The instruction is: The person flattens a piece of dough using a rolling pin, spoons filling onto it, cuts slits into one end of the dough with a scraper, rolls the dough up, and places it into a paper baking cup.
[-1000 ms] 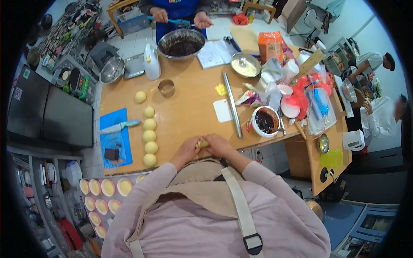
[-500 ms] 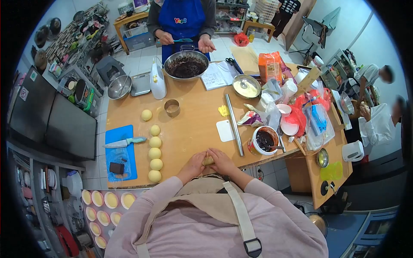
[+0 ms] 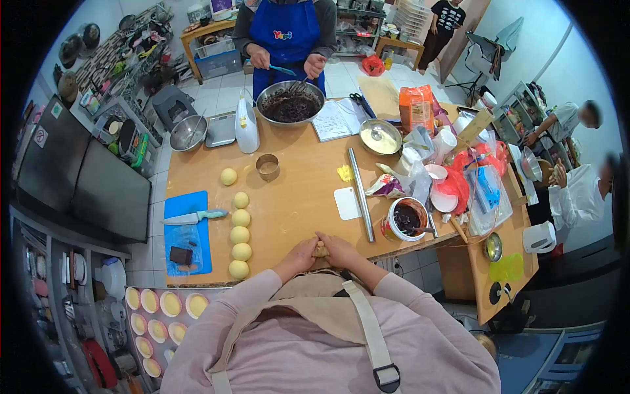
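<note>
At the table's front edge, my left hand [image 3: 300, 255] and my right hand [image 3: 338, 251] are cupped together, fingers curled in. A small tan piece of dough [image 3: 320, 251] shows between them, mostly hidden by the fingers. To the left, several smooth pale-yellow dough balls [image 3: 241, 235] stand in a column, one set apart at the far end beside a metal ring cutter [image 3: 268, 167]. A white dough scraper [image 3: 347, 203] and a steel rolling pin [image 3: 361, 195] lie ahead of my right hand.
A blue cutting board [image 3: 201, 247] holds a knife [image 3: 195, 217] and dark chocolate [image 3: 180, 255]. Right stands a tub of dark filling [image 3: 407, 217]. Opposite, a person in a blue apron [image 3: 286, 36] works over a batter bowl [image 3: 291, 103]. Tart shells fill a tray [image 3: 159, 303] low left.
My hands stay together and have shifted slightly around the dough. Across the table, the person's spatula has tilted down toward the bowl. The whole view has shifted slightly.
</note>
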The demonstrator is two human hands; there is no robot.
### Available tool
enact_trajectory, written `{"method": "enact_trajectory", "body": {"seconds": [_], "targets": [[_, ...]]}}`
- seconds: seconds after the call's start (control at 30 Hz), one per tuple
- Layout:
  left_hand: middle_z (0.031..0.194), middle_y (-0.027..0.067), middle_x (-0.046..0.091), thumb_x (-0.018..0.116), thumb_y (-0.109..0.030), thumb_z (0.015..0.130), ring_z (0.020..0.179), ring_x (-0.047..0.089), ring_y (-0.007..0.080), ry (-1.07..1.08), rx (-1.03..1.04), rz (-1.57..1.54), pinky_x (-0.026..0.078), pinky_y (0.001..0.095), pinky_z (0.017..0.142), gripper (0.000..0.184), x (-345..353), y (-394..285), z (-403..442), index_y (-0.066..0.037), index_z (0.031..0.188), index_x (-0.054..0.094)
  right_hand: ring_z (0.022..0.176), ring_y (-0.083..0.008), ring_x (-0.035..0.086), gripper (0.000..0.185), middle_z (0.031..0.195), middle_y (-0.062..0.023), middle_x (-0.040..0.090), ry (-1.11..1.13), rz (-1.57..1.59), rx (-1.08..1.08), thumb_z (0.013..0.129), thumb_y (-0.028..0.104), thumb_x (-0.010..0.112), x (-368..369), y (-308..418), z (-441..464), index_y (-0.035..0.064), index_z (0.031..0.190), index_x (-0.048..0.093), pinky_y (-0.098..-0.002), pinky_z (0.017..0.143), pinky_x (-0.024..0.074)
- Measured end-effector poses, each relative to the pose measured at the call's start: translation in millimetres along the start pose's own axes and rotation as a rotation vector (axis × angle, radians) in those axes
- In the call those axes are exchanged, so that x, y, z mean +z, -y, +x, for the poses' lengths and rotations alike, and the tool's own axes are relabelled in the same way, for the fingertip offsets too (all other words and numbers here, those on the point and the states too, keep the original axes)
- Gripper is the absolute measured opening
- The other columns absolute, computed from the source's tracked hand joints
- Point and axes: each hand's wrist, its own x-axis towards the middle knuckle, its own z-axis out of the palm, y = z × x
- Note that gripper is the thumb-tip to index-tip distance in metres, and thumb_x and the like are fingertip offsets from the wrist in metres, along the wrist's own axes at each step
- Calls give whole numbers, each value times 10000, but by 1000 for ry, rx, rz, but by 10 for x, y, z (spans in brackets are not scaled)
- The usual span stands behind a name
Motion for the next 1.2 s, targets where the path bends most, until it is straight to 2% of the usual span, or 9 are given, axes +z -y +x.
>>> {"method": "enact_trajectory", "body": {"seconds": [0.13, 0.4, 0.53, 0.6, 0.73, 0.9, 0.93, 1.03, 1.2], "targets": [[1049, 210, 597, 633, 32, 684, 1044, 564, 401, 0, -33, -37, 456, 469, 884, 480, -99, -9, 48, -6, 1141, 490, 1097, -371, 574, 780, 1146, -199, 606, -32, 20, -30, 717, 78, 719, -134, 58, 45, 64, 1410, 360, -441, 932, 474], [1195, 155, 552, 670, -47, 702, 1177, 494, 372, -42, 197, 220, 404, 472, 987, 574, -106, 173, -76, -50, 1249, 495, 1128, -357, 553, 613, 1188, -169, 596, -48, -54, -142, 730, 138, 737, -116, 20, -26, 49, 1295, 516, -419, 942, 464], [1258, 133, 557, 720, -216, 733, 1188, 509, 343, -265, 233, 591, 384, 464, 995, 608, -21, 35, -209, -75, 1283, 504, 1133, -348, 552, 485, 1211, -169, 597, -369, -120, -253, 777, 169, 702, -9, -69, -135, 42, 1228, 581, -410, 947, 459], [1273, 130, 562, 700, -276, 782, 1187, 513, 342, -333, 151, 497, 383, 464, 991, 582, -80, -28, -162, -85, 1296, 506, 1129, -345, 555, 416, 1210, -163, 607, -548, -114, -261, 822, 169, 670, -80, -56, -143, 38, 1210, 601, -408, 951, 455], [1228, 130, 595, 638, -344, 873, 1150, 537, 333, -198, -145, 186, 388, 465, 974, 472, -64, 113, -87, -93, 1263, 545, 1038, -350, 595, 259, 1148, -162, 637, -401, 210, -31, 901, 167, 600, 73, -297, 39, 20, 1105, 659, -418, 906, 467], [1159, 120, 613, 604, -342, 903, 1106, 551, 321, 11, -209, 131, 397, 462, 942, 355, -160, 106, -46, -109, 1171, 610, 881, -359, 626, 238, 1050, -165, 649, -234, 401, 137, 923, 210, 586, 190, -358, 113, 8, 974, 702, -422, 813, 482], [1153, 116, 611, 610, -346, 898, 1107, 548, 318, 34, -231, 125, 398, 459, 936, 345, -164, 96, -49, -116, 1155, 621, 881, -355, 623, 239, 1032, -163, 646, -247, 424, 147, 925, 214, 587, 176, -341, 94, 12, 982, 702, -415, 810, 483], [1159, 100, 601, 622, -347, 889, 1139, 528, 306, -276, -108, 223, 383, 451, 945, 350, -39, 111, -52, -129, 1162, 621, 892, -339, 611, 236, 988, -156, 636, -303, 486, 142, 925, 219, 592, 159, -324, 58, 22, 995, 702, -402, 812, 484], [1182, 87, 580, 661, -372, 851, 1161, 504, 296, 3, -77, 270, 360, 452, 971, 415, -124, 90, -32, -130, 1183, 598, 983, -306, 578, 202, 1011, -151, 611, -275, 245, -78, 914, 187, 593, 197, -425, 139, 38, 992, 706, -398, 853, 468]]}}
